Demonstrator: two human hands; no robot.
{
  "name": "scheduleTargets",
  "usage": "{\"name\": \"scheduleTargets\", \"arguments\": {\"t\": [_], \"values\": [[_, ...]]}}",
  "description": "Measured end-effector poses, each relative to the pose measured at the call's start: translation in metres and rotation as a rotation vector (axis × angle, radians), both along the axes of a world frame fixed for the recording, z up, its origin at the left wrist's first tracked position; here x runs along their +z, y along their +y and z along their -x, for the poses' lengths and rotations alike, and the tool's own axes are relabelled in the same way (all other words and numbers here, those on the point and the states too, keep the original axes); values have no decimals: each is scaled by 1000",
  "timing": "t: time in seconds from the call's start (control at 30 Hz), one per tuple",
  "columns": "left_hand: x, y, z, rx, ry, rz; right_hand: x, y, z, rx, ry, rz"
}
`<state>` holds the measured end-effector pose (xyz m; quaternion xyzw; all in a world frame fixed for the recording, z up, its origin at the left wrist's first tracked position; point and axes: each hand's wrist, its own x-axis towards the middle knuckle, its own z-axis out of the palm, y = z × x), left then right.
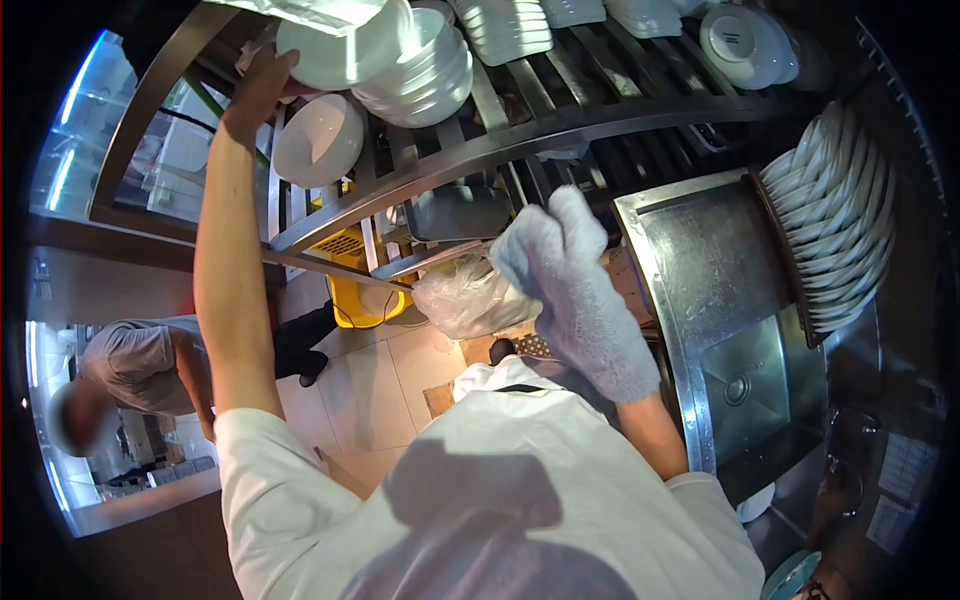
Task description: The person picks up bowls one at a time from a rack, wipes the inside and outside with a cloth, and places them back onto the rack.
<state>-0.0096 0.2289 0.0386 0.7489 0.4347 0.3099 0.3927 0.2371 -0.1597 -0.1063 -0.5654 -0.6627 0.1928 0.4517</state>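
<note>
My left hand [264, 84] is raised to the slatted metal shelf at upper left. Its fingers close on the edge of a large white bowl [335, 62] beside a stack of white bowls [425, 85]. Just below that hand, another white bowl [320, 140] sits tilted on the slats. A fluffy grey mitt [590, 310] covers my right hand [575, 280], held in front of my body left of the sink. No object shows in the mitt, and the fingers inside it are hidden.
Tilted white plates [835, 215] line a rack beside the metal sink [740, 370]. More white dishes [745, 45] stand on the shelf. Below are a yellow basket [365, 300] and a plastic bag [470, 295]. Another person [150, 365] bends at the left.
</note>
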Motion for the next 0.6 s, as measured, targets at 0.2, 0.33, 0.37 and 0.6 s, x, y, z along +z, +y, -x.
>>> {"name": "scheduleTargets", "arguments": {"t": [0.2, 0.33, 0.37, 0.6], "values": [[-63, -141, -5, 236, -401, -33, 19, 72, -7, -116, 112, -276], [-127, -226, -36, 198, -548, 138, -9, 92, 2, -130, 37, -241], [-142, -241, -42, 181, -481, 142, -23, 91, 9, -127, -4, -203], [-156, -264, -50, 177, -191, -85, -85, 79, 44, -10, -320, -89]]}}
